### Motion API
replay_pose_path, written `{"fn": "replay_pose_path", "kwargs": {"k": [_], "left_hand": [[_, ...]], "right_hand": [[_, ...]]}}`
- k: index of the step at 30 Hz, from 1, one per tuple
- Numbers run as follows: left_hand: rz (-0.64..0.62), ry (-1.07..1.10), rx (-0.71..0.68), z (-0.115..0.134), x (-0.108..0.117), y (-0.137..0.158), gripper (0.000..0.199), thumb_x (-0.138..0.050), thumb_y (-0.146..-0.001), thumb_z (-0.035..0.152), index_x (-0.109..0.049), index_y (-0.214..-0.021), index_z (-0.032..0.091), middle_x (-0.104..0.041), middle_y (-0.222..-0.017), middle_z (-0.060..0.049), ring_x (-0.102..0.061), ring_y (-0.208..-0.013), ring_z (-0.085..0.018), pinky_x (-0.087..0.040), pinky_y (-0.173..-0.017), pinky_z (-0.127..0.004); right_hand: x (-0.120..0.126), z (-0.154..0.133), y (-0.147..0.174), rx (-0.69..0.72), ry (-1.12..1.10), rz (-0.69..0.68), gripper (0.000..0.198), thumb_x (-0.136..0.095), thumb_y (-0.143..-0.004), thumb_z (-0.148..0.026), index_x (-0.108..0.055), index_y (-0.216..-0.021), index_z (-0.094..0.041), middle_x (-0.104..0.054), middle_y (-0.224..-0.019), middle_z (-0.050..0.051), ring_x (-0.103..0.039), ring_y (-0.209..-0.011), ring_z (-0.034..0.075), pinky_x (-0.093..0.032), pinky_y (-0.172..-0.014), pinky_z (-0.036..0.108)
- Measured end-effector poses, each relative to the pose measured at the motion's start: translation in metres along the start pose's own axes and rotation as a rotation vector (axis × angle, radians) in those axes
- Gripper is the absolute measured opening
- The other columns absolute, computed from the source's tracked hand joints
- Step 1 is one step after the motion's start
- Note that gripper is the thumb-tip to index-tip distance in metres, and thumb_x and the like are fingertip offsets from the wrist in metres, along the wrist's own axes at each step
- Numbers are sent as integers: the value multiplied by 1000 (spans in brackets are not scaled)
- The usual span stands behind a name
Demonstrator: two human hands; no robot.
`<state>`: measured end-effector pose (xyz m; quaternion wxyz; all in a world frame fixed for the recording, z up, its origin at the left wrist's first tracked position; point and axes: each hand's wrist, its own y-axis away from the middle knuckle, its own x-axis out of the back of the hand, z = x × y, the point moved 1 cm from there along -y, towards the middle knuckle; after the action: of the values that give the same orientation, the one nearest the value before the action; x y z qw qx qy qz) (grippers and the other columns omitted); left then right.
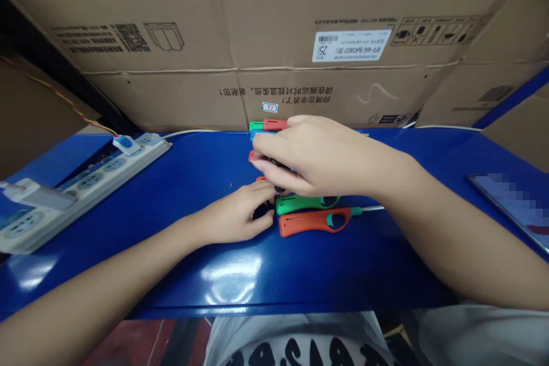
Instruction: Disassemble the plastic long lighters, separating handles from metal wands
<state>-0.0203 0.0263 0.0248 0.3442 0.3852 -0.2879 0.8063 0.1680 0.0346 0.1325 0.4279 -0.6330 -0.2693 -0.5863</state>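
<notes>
Several long-reach gas lighters lie side by side, handles to the left. Nearest me is an orange lighter (304, 222) with a teal trigger and metal tube. Just beyond it lies a green lighter (295, 204). My right hand (321, 154) is closed over the row on what looks like a dark-handled screwdriver (279, 189), its thin tip pointing down at the green handle. My left hand (240, 211) rests at the handle ends, thumb and fingers apart; some fingertips are hidden. Farther back, a red lighter (274, 124) and a blue lighter (257, 135) show partly behind my right hand.
A white power strip (90, 183) with plugs lies at the left of the blue table (326, 280). At the right edge is a phone-like device (510, 206). A large cardboard box (274, 40) stands upright along the back, with a small numbered sticker (270, 107).
</notes>
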Motion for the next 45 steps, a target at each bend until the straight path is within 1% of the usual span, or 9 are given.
{"fn": "replay_pose_path", "kwargs": {"k": [3,8,11,16,20,24,36,40,45], "left_hand": [[-32,-9,-59,-1,3,1,24,-51,-90,15,-62,-111,19,-69,-116,-9,-65,-111,-25,-52,-102,-40],[-27,-40,-64,-5,-2,2,34,-58,-95,25,-58,-128,20,-67,-130,-11,-61,-124,-29,-51,-107,-45],[11,-45,-73,-7,-4,2,33,-59,-96,27,-59,-128,20,-67,-130,-12,-62,-123,-29,-52,-106,-46],[26,-61,-136,-6,-5,0,35,-59,-95,23,-58,-130,19,-63,-137,-13,-59,-128,-30,-50,-109,-46],[67,-81,-140,-7,-6,0,35,-61,-93,23,-59,-127,17,-68,-126,-13,-66,-117,-30,-55,-101,-46],[58,-72,-155,-10,-8,1,38,-61,-94,24,-56,-132,19,-67,-131,-13,-62,-126,-30,-52,-107,-46],[69,-45,-147,-13,-7,-1,34,-62,-98,32,-58,-129,19,-68,-127,-14,-65,-120,-30,-53,-104,-48],[52,-73,-141,-13,-6,-1,25,-60,-98,32,-59,-120,18,-70,-119,-12,-67,-114,-28,-55,-99,-44],[55,-72,-139,-13,-6,-1,28,-60,-98,33,-59,-121,17,-69,-121,-14,-66,-115,-29,-55,-99,-46]], "right_hand": [[0,-1,1,-11,-50,6,27,-40,-102,-32,-57,-114,-15,-70,-100,10,-58,-78,20,-35,-70,31],[3,-5,2,-14,-46,-28,26,-39,-101,-31,-57,-113,-16,-70,-90,8,-57,-73,20,-33,-67,31],[4,-7,1,0,-46,-14,27,-42,-99,-29,-56,-118,-15,-71,-99,9,-58,-77,20,-35,-68,32],[1,-5,0,-37,21,-10,32,-37,-103,-35,-59,-111,-13,-70,-87,9,-58,-73,21,-36,-72,33],[2,-5,1,5,-44,9,29,-41,-99,-29,-57,-117,-13,-70,-102,10,-59,-79,20,-37,-72,32],[3,-6,0,-59,16,-8,32,-37,-103,-33,-61,-111,-13,-71,-89,10,-58,-74,20,-36,-73,33],[5,-3,4,-36,-41,-28,28,-43,-98,-29,-58,-117,-14,-71,-106,12,-59,-80,21,-36,-70,32],[7,-1,4,-71,-1,-32,33,-39,-102,-36,-62,-109,-14,-71,-91,10,-58,-72,20,-33,-67,32],[8,0,4,-60,-68,-50,31,-44,-99,-37,-61,-113,-14,-71,-98,11,-57,-73,19,-32,-64,31]]}}
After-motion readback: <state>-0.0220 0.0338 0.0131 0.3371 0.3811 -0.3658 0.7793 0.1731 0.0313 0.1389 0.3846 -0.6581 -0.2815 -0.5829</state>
